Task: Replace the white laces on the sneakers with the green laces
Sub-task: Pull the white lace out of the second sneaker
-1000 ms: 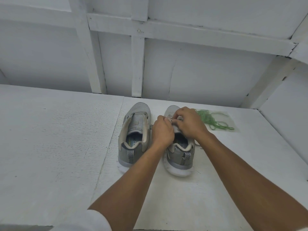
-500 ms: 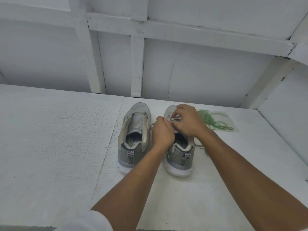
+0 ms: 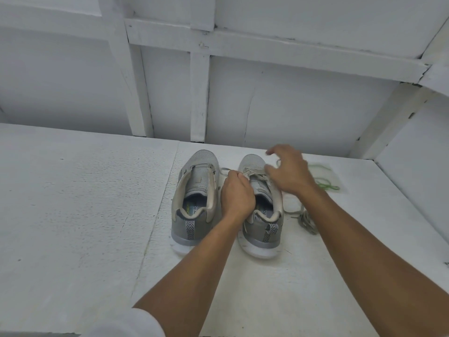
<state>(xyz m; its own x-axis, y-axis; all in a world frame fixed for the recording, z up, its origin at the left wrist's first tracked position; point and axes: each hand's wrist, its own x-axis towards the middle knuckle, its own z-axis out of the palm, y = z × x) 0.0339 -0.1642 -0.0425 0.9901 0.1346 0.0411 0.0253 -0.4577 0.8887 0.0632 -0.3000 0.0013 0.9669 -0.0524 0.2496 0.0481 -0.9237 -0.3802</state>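
The left hand (image 3: 237, 195) pinched the off-white lace (image 3: 250, 171) on the right-side grey mesh sneaker (image 3: 254, 161). The right hand (image 3: 289, 173) hovered above, grip apart. The thin green laces (image 3: 325, 183) lay beyond on the white bench (image 3: 73, 203). A hard tug could snag an eyelet and drag the shoe.

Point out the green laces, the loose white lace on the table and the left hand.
green laces (image 3: 326, 185): head view, on a visible strand.
loose white lace (image 3: 306, 221): head view, on its bunched part.
left hand (image 3: 237, 197): head view, on its back.
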